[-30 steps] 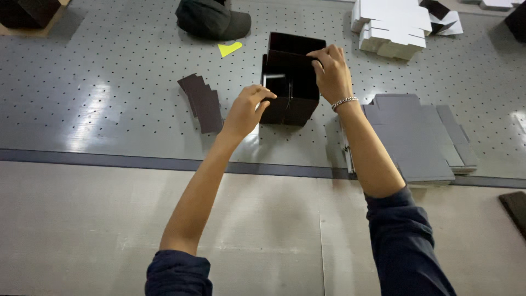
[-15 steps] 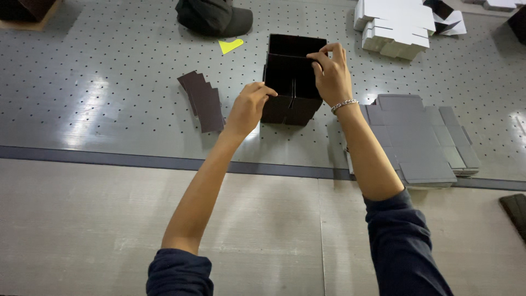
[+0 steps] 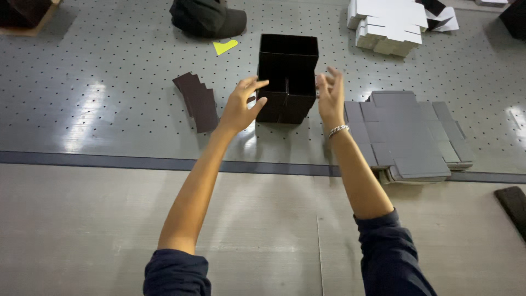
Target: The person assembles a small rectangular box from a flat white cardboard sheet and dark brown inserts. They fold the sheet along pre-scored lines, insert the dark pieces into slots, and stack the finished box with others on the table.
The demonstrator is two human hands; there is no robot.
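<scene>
Black partitioned cardboard box (image 3: 288, 77) stands between spread left hand (image 3: 241, 107) and right hand (image 3: 330, 98).

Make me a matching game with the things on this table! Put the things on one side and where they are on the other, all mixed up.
Things:
1. black box with dividers
2. stack of flat grey cardboard blanks
3. yellow scrap
4. fan of dark brown strips

Places:
A. left of the left hand
B. between the two hands
C. right of the right hand
D. behind the box, near the dark cap

Pairs: 1-B, 2-C, 3-D, 4-A
</scene>
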